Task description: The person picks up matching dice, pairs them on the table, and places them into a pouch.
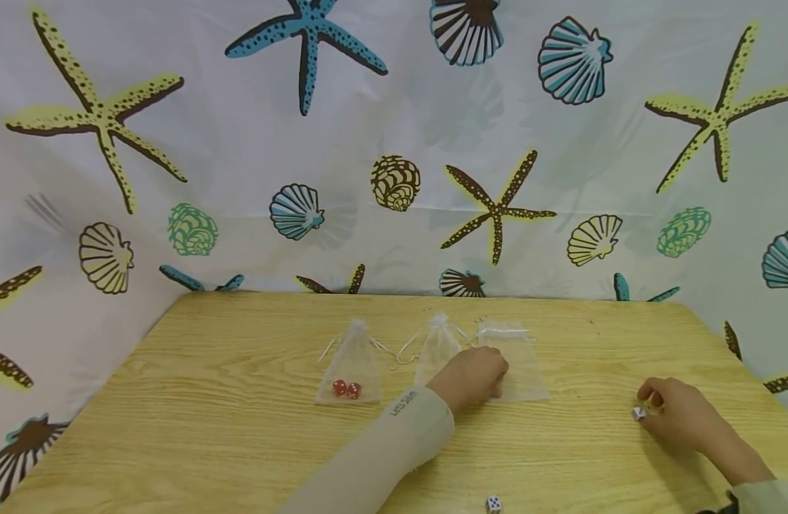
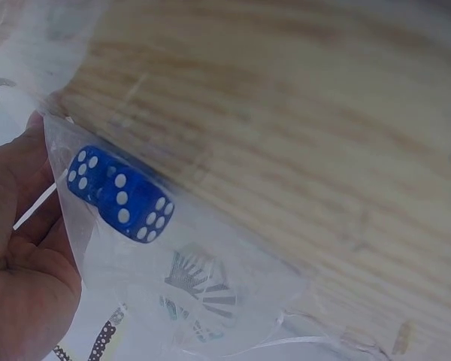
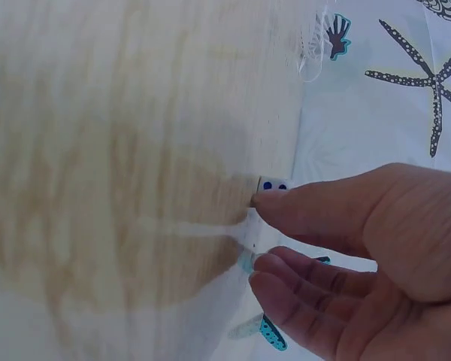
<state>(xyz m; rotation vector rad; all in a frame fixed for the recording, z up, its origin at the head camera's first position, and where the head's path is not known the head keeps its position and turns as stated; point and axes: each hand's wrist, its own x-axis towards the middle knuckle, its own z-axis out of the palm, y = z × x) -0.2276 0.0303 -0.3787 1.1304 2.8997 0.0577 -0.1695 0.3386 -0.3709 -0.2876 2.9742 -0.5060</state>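
My right hand (image 1: 683, 417) pinches a small white die (image 1: 639, 413) at its fingertips, low over the right part of the table. In the right wrist view, the die (image 3: 272, 184) shows dark blue pips just past the thumb tip. My left hand (image 1: 474, 375) reaches across the middle sheer pouch (image 1: 437, 346) to the left edge of the right pouch (image 1: 522, 368), which lies flat. Two blue dice (image 2: 124, 195) sit inside a sheer pouch in the left wrist view, in front of the hand. The left fingertips are hidden, and I cannot tell whether they grip the pouch.
The left sheer pouch (image 1: 352, 360) has two red dice (image 1: 347, 389) inside and its drawstrings spread out. Another white die (image 1: 493, 504) lies near the front edge of the wooden table (image 1: 208, 428). A cloth (image 1: 381, 128) printed with shells and starfish hangs behind and at the sides.
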